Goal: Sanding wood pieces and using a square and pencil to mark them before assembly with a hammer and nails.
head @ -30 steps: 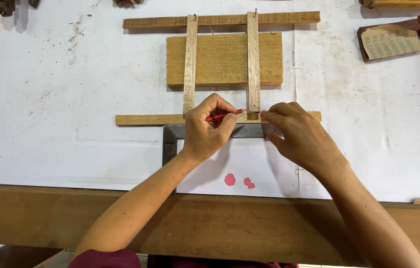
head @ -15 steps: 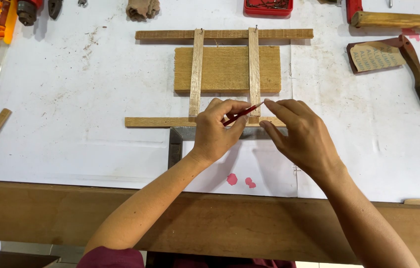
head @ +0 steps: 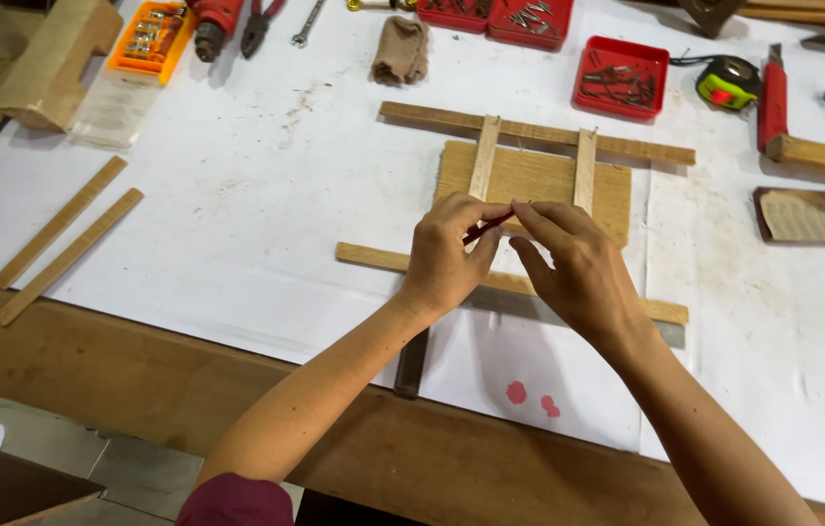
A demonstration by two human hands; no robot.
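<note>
1. Compared with the earlier frame, both hands are seen further up the wooden frame, over the near edge of the plank rather than at the near crosspiece, and more tools are brought into view at the far side of the bench point(head: 237, 205).
2. A thin red pencil point(head: 486, 227) is pinched between thumb and forefinger of the left hand point(head: 446, 258); its tip is hidden under the fingers, so contact with the wood cannot be told.
3. The right hand point(head: 578, 263) is held just beside the left, its fingers point(head: 541, 216) bent and pressed together near the pencil's far end; whether anything is pinched there cannot be told.
4. The wooden frame point(head: 583, 166), made of thin slats laid across a flat plank point(head: 529, 180), is lying near the middle of the bench on white paper.
5. The slats are judged light and stiff but easily split or nudged out of square; hold is best taken on the plank or where slats cross.
6. A metal square point(head: 412, 362) is lying under the near crosspiece point(head: 364, 257), and red trays point(head: 621, 76) of small hardware are standing at the far side.
</note>
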